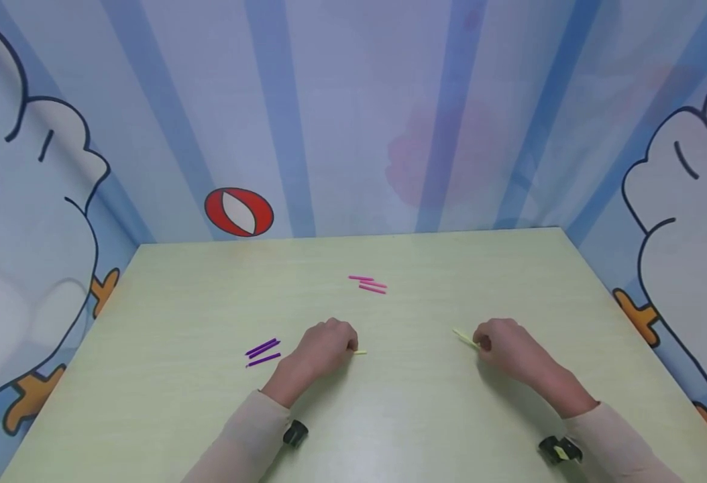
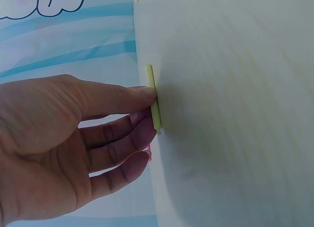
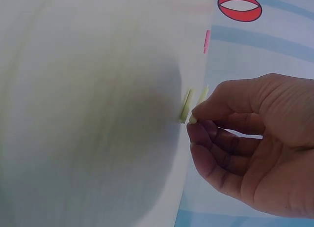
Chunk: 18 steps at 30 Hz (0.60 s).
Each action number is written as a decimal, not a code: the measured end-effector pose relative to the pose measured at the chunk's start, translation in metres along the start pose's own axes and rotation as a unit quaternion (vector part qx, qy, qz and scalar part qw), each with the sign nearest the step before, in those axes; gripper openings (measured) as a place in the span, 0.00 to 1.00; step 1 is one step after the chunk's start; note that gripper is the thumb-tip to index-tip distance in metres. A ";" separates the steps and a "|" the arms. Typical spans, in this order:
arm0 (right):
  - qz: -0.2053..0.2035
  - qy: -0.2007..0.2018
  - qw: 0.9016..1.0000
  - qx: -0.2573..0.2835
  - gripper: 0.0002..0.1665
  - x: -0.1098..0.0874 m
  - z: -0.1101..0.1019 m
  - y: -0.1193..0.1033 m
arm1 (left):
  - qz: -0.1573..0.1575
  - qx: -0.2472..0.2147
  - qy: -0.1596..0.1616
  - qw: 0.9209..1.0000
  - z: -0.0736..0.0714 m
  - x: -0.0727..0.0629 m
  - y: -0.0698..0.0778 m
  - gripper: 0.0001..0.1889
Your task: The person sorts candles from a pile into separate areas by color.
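My left hand [image 1: 324, 347] is low over the table's middle, with thumb and fingertips pinching a thin pale-yellow candle [image 2: 154, 109] close to the surface. A short wick shows at one end of it. Further right, my right hand [image 1: 510, 345] pinches another pale-yellow candle [image 3: 203, 95] between thumb and forefinger. Right beside that one is a further yellow candle [image 3: 186, 106]; whether the fingers touch it, I cannot tell. Several purple candles [image 1: 263, 347] lie left of my left hand. Pink candles [image 1: 373, 285] lie together beyond both hands.
Everything lies on a pale yellow-green tabletop [image 1: 208, 288]. A printed blue striped backdrop [image 1: 353, 121] rises at its back edge, and printed panels with cartoon figures stand along both sides. Dark wrist-worn devices [image 1: 296, 434] hang beneath both sleeves.
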State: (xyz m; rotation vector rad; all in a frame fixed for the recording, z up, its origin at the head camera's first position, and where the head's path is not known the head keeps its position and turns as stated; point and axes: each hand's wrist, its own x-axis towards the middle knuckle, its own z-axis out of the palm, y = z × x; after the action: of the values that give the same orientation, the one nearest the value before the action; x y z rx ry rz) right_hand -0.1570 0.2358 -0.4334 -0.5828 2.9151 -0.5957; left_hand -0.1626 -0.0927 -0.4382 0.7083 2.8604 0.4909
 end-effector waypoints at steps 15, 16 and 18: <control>0.018 -0.012 1.000 0.000 0.07 -0.003 0.006 0.002 | -0.008 -0.004 -0.006 1.000 -0.002 -0.001 0.002 0.06; 0.018 -0.012 1.000 -0.001 0.07 -0.003 0.006 0.002 | -0.008 -0.004 -0.006 1.000 -0.002 -0.001 0.002 0.06; 0.016 -0.011 1.000 -0.002 0.07 -0.003 0.007 0.002 | -0.007 -0.004 -0.006 1.000 -0.001 0.000 0.002 0.06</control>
State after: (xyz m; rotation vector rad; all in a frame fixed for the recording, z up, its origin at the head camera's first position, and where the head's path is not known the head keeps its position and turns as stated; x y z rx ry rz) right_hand -0.1537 0.2363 -0.4402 -0.5400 2.8991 -0.5759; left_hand -0.1618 -0.0916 -0.4362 0.6873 2.8488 0.4929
